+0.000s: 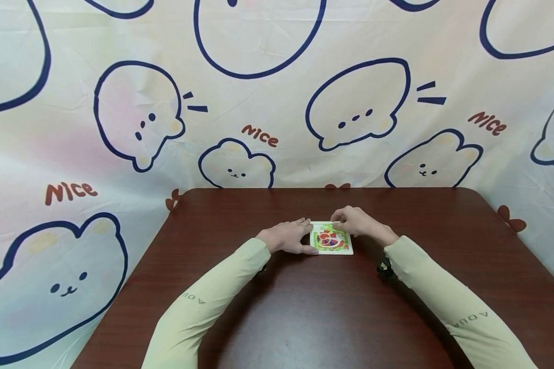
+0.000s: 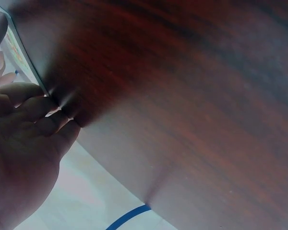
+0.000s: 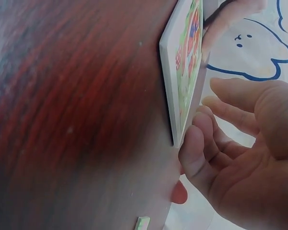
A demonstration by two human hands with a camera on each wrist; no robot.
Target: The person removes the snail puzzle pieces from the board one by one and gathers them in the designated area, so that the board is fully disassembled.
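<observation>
A thin square picture board (image 1: 331, 241) with a white border and a green, red and purple picture lies flat on the table. My left hand (image 1: 289, 237) rests at its left side, fingers near the upper corner and thumb on the lower-left corner. In the left wrist view, that hand (image 2: 29, 129) has its fingers against the board's edge. My right hand (image 1: 357, 223) is over the board's upper-right part, fingertips bent down toward the picture. In the right wrist view, the right hand's fingers (image 3: 192, 146) are loosely bent beside the board's edge, and nothing shows between them.
A small flat piece (image 3: 142, 223) with green and pink on it lies on the dark wooden table (image 1: 281, 318), seen only in the right wrist view. A cloth (image 1: 258, 102) printed with cartoon bears hangs behind the table and at its sides.
</observation>
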